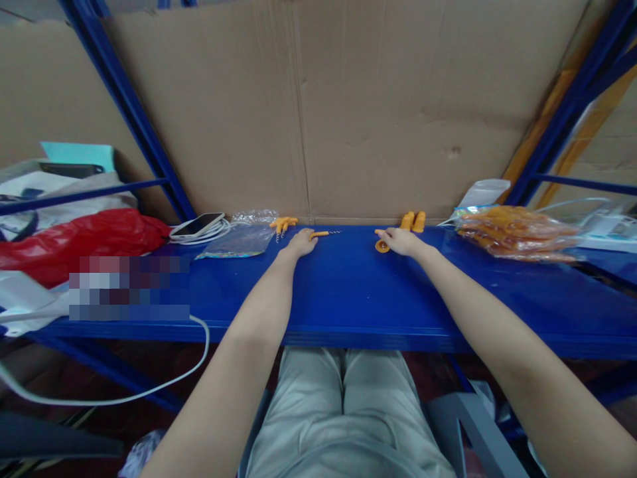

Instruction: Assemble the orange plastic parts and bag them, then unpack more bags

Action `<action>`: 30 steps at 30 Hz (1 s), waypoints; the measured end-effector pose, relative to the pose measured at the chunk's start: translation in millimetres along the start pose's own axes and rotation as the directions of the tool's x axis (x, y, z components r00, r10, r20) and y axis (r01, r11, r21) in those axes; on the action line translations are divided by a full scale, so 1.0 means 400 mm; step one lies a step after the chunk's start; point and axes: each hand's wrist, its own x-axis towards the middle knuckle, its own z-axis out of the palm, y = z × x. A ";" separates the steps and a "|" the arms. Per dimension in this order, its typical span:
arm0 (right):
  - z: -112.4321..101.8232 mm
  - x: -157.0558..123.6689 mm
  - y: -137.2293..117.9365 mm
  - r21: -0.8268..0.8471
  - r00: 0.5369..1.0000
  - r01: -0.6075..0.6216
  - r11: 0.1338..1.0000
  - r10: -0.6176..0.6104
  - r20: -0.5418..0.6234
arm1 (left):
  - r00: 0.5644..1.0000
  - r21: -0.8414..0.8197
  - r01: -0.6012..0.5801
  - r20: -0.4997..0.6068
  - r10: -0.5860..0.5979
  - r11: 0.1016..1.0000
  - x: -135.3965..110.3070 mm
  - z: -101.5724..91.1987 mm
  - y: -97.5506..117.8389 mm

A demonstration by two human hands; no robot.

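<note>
At the blue tabletop's far side, my left hand [301, 243] is closed on the orange handle of a small corkscrew [321, 234], whose metal spiral points right. To the right, my right hand [402, 241] has its fingers closed at an orange part with a round ring [382, 247]; my fingers hide some of it. Just behind that hand, a couple of orange sleeve-like pieces [414, 221] stand by the cardboard. Beyond my left hand lies a small pile of orange-handled corkscrews [284, 224], metal spirals toward me.
A clear plastic bag [241, 242] and a phone [200, 226] on a coiled white cable lie to the left, near a red bag [84, 239]. Plastic-wrapped orange pieces [512, 231] sit at right. Cardboard [358, 119] closes the back, between blue frame posts [127, 106].
</note>
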 end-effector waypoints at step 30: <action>0.050 0.014 0.025 -0.020 1.000 0.004 1.000 -0.005 -0.028 | 0.999 0.060 -0.049 0.002 0.049 0.997 0.006 0.006 -0.009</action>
